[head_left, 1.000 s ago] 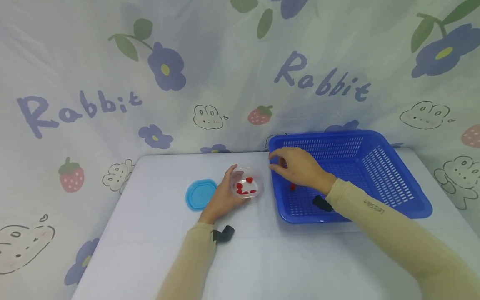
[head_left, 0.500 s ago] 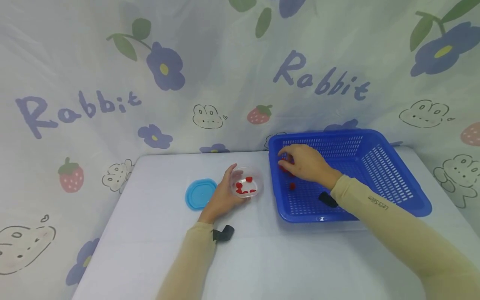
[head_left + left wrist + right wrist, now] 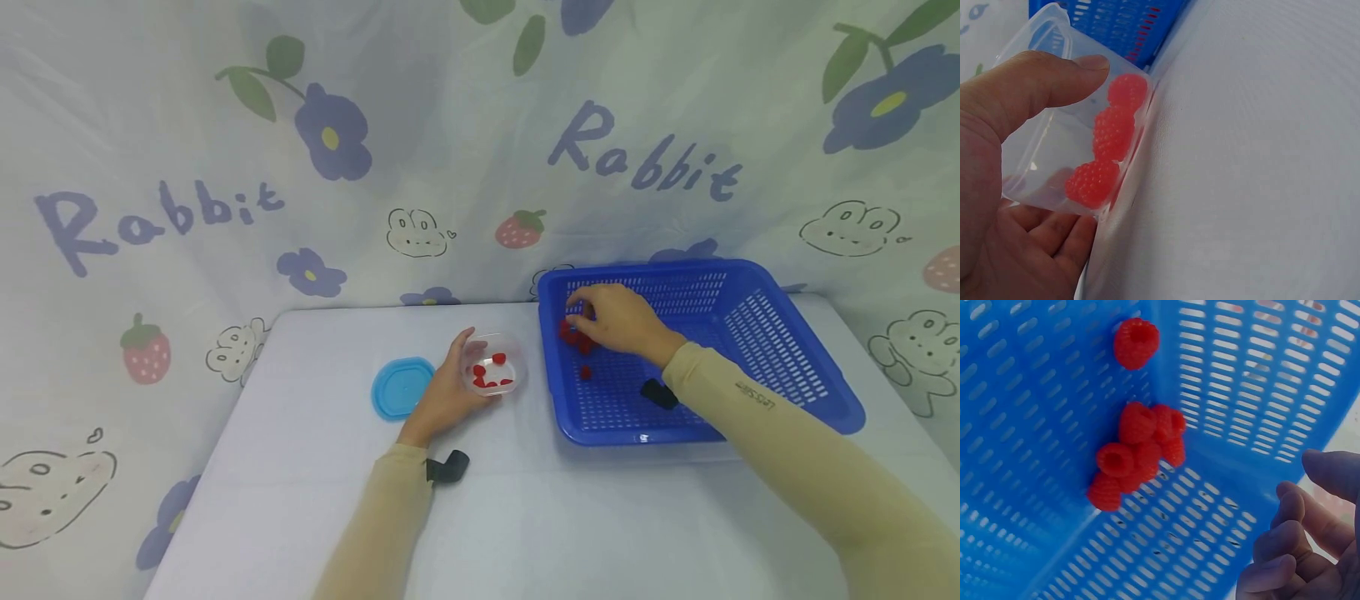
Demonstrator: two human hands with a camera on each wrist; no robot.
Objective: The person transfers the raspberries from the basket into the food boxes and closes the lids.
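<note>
My left hand (image 3: 448,392) grips a small clear plastic container (image 3: 516,354) that stands on the table. In the left wrist view, the thumb (image 3: 1054,81) lies along the container's side and the fingers are at its other side. Several red raspberries (image 3: 1114,133) sit on the container's bottom. My right hand (image 3: 621,321) is inside the blue basket (image 3: 557,400), near its left wall. Loosely curled, its fingers (image 3: 1285,544) hold nothing and are apart from the thumb. Beside them, several raspberries (image 3: 1138,425) lie clustered in the basket, with a single raspberry (image 3: 1137,342) apart from the cluster.
A light blue lid (image 3: 402,389) lies flat on the white table (image 3: 510,533), left of the container. The basket stands at the back right, close to the patterned curtain (image 3: 450,167) behind the table. Each wrist carries a black band.
My right hand has moved right from the basket's left rim to over the raspberries, uncovering more of them. My left hand and the container have stayed in place.
</note>
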